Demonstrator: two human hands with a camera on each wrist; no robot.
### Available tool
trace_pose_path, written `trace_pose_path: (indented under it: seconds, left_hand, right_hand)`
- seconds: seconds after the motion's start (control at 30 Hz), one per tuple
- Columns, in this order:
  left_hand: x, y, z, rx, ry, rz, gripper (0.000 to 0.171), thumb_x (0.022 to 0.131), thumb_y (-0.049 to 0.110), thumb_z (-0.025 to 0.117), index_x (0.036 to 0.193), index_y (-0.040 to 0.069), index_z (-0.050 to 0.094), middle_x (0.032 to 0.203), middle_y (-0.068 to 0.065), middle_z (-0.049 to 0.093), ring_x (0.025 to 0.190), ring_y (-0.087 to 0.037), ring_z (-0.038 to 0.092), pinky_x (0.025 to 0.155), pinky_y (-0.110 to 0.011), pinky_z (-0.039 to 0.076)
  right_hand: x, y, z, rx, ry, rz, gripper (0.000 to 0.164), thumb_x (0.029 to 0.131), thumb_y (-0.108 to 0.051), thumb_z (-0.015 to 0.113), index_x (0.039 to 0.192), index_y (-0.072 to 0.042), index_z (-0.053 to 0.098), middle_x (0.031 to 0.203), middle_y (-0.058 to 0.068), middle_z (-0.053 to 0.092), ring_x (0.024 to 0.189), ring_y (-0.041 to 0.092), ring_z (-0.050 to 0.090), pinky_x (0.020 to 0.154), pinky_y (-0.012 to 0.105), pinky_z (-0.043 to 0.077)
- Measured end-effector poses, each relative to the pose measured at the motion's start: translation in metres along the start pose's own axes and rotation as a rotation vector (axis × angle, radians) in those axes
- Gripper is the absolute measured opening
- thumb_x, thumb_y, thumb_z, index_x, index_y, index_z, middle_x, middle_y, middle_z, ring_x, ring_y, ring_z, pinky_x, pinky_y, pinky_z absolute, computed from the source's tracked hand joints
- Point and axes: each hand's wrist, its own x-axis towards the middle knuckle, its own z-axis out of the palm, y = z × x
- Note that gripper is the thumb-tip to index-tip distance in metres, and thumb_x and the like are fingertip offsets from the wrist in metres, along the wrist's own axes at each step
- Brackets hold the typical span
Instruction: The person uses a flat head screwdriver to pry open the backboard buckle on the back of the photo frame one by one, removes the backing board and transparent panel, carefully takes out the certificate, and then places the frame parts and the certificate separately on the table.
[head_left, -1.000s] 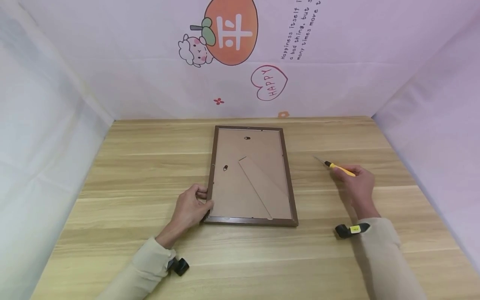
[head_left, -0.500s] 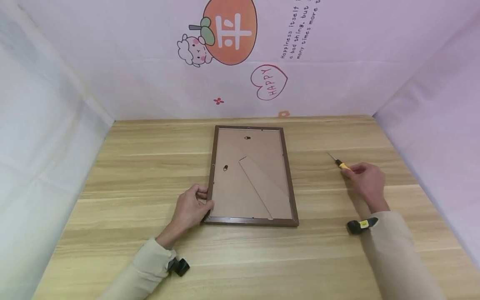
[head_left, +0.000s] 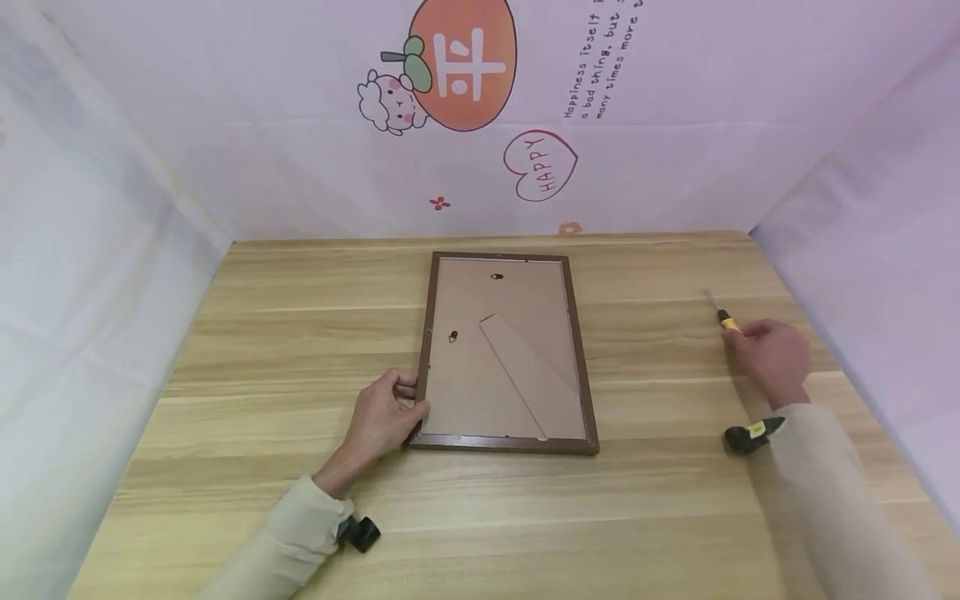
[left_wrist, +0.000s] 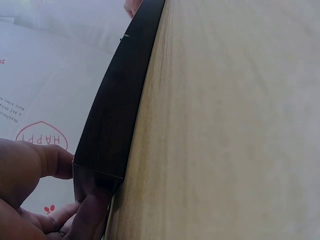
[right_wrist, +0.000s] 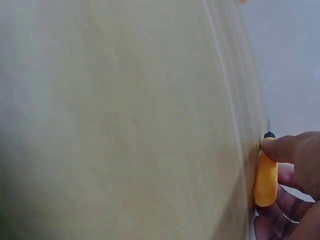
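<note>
A picture frame (head_left: 517, 367) with a brown border lies back side up on the table, its tan backing board and folded stand flap showing. My left hand (head_left: 382, 417) grips its near left corner, thumb on top of the border and fingers at the side and underneath. In the left wrist view the dark edge of the frame (left_wrist: 112, 100) runs away from the fingers. Over at the right, my right hand (head_left: 772, 358) holds a screwdriver with a yellow handle (right_wrist: 266, 177) between thumb and fingers. Its thin metal shaft points away toward the back wall.
The wood-grain table (head_left: 300, 333) extends on both sides of the frame. A white printed cloth wall (head_left: 660, 167) closes the back, and plain cloth walls stand left and right. Two small black hangers (head_left: 497, 277) sit on the backing board.
My right hand has moved to the right with the screwdriver, away from the picture frame, and the shaft has turned to point more toward the back. The left hand and frame stay put.
</note>
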Motion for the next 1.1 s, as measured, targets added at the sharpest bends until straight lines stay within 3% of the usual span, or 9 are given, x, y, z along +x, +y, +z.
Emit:
trace_pose_path:
  seconds: [0.17, 0.53, 0.93, 1.03, 1.1]
  left_hand:
    - [0.000, 0.000, 0.000, -0.005, -0.004, 0.008, 0.032, 0.083, 0.011, 0.070, 0.112, 0.004, 0.061, 0.104, -0.011, 0.068, 0.074, -0.014, 0.064, 0.060, -0.025, 0.053]
    - [0.001, 0.002, 0.000, 0.010, -0.003, 0.014, 0.034, 0.082, 0.013, 0.072, 0.113, 0.004, 0.061, 0.103, -0.010, 0.068, 0.073, -0.014, 0.064, 0.061, -0.025, 0.053]
    - [0.000, 0.001, -0.001, 0.001, -0.003, 0.005, 0.034, 0.082, 0.014, 0.072, 0.113, 0.004, 0.061, 0.103, -0.010, 0.068, 0.074, -0.014, 0.064, 0.060, -0.025, 0.053]
    - [0.000, 0.001, -0.001, 0.000, -0.002, 0.004, 0.034, 0.082, 0.014, 0.072, 0.113, 0.004, 0.061, 0.102, -0.010, 0.068, 0.073, -0.014, 0.063, 0.059, -0.025, 0.053]
    - [0.000, 0.001, -0.001, 0.000, -0.001, 0.003, 0.034, 0.082, 0.014, 0.072, 0.113, 0.004, 0.061, 0.102, -0.010, 0.068, 0.072, -0.014, 0.063, 0.059, -0.025, 0.053]
  right_hand:
    - [0.006, 0.007, -0.002, 0.003, 0.025, 0.036, 0.050, 0.095, -0.045, 0.056, 0.111, 0.002, 0.065, 0.114, 0.028, 0.066, 0.097, 0.040, 0.057, 0.064, 0.034, 0.034]
    - [0.012, 0.012, -0.005, 0.018, 0.012, 0.149, 0.052, 0.094, -0.045, 0.055, 0.120, -0.001, 0.063, 0.122, 0.025, 0.064, 0.101, 0.039, 0.055, 0.067, 0.035, 0.033]
    - [0.009, 0.012, -0.003, 0.089, 0.031, 0.136, 0.053, 0.094, -0.045, 0.056, 0.118, 0.002, 0.065, 0.124, 0.027, 0.062, 0.108, 0.040, 0.053, 0.072, 0.033, 0.032]
    - [0.005, 0.011, -0.002, 0.125, 0.067, 0.140, 0.056, 0.095, -0.044, 0.054, 0.124, 0.004, 0.061, 0.125, 0.029, 0.060, 0.107, 0.040, 0.053, 0.074, 0.033, 0.033]
    - [0.002, 0.008, -0.001, 0.142, 0.116, 0.141, 0.055, 0.096, -0.042, 0.053, 0.126, 0.004, 0.060, 0.124, 0.027, 0.061, 0.098, 0.033, 0.055, 0.076, 0.034, 0.035]
